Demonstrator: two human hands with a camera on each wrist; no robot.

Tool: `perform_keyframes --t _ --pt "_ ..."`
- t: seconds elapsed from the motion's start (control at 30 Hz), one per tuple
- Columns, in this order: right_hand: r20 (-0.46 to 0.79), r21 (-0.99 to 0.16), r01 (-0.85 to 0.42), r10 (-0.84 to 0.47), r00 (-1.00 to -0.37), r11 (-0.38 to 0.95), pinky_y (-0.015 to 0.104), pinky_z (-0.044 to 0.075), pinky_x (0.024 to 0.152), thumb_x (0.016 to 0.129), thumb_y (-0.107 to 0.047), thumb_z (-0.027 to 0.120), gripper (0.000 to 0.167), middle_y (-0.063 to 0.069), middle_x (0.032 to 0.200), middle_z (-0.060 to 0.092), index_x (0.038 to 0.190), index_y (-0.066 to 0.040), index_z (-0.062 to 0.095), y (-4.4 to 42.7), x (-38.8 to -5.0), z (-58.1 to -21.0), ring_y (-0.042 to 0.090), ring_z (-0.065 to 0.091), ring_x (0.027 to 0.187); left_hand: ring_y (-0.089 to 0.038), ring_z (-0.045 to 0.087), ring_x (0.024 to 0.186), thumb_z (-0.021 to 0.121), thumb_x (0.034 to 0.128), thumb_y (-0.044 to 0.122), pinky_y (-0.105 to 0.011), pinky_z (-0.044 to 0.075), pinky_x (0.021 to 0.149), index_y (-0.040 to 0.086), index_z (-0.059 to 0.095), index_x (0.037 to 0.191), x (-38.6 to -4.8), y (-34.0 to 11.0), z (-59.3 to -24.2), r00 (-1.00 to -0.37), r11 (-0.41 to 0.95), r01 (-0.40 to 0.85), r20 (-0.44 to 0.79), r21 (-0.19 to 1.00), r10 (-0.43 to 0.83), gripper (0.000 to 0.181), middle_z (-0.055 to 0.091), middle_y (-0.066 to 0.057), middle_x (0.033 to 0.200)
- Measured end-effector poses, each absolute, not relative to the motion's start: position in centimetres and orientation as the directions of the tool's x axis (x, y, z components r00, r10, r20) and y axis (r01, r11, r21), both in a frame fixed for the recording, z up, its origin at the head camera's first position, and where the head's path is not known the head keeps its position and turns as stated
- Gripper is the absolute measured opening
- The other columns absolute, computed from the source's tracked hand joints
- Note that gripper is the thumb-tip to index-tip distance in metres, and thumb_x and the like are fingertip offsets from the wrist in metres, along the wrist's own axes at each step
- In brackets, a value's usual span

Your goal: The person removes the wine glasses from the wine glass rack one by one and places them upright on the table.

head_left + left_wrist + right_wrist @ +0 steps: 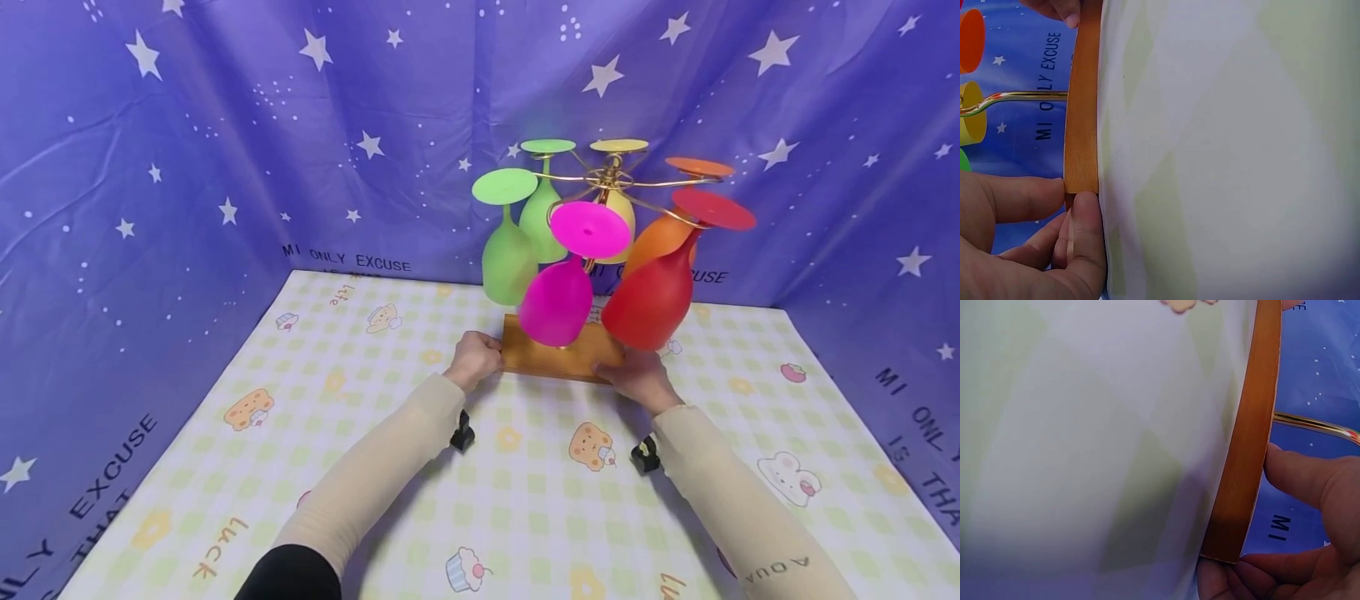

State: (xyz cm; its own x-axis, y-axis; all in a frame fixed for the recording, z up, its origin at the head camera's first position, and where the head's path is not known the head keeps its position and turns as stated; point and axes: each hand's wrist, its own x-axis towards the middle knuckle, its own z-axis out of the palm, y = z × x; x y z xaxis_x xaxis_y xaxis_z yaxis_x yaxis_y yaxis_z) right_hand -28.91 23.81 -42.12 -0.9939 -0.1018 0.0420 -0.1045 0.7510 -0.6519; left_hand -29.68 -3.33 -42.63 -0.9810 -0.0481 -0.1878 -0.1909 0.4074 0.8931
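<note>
A wine glass rack (609, 180) of gold metal stands on a wooden base (551, 365). Plastic wine glasses hang upside down by their feet: magenta (557, 304) in front, red (649, 296) and orange (662, 237) at right, yellow (622, 218) behind, a near green one (508, 265) and a far green one (542, 223) at left. My left hand (476, 358) grips the base's left end, thumb on its upper face and fingers at the end and underside. At the right end, my right hand (641, 379) holds it likewise; the red glass partly hides that hand.
The rack is towards the back of a table with a checked cloth (375, 333) printed with cartoons. Purple star-patterned curtains (420, 100) hang behind and at both sides. A black wrist mount (462, 433) sits on the left wrist, another (645, 456) on the right.
</note>
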Motion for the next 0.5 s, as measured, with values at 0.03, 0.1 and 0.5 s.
perform_keyframes --t 0.03,0.1,0.5 --pt "0.045 -0.655 -0.108 -0.103 -0.994 0.748 0.060 0.020 0.109 0.081 -0.014 0.074 0.081 0.024 0.147 0.033 0.146 0.003 0.028 23.78 -28.94 -42.15 0.043 0.027 0.136 -0.024 0.056 0.095 0.062 0.0722 -0.007 -0.023 0.049 0.061 -0.002 0.072 0.103 -29.70 -3.34 -42.67 -0.981 0.407 -0.193 -0.190 0.893 -0.048 0.033 0.066 -0.014 0.113" --pt "0.055 -0.659 -0.115 -0.105 -0.993 0.743 0.060 0.020 0.109 0.080 -0.013 0.075 0.082 0.024 0.147 0.033 0.146 0.002 0.028 23.72 -28.98 -42.21 0.042 0.026 0.136 -0.024 0.056 0.096 0.063 0.0727 -0.007 -0.023 0.049 0.062 -0.002 0.072 0.103 -29.73 -3.36 -42.74 -0.980 0.407 -0.196 -0.192 0.892 -0.049 0.032 0.066 -0.013 0.113" --pt "0.017 -0.639 -0.080 -0.089 -0.996 0.765 0.059 0.023 0.109 0.082 -0.017 0.074 0.081 0.024 0.146 0.035 0.146 0.002 0.028 23.54 -28.84 -41.93 0.043 0.029 0.135 -0.024 0.062 0.093 0.063 0.0736 -0.007 -0.025 0.053 0.065 -0.002 0.071 0.103 -29.75 -3.52 -42.63 -0.981 0.393 -0.192 -0.189 0.899 -0.046 0.031 0.067 -0.014 0.110"
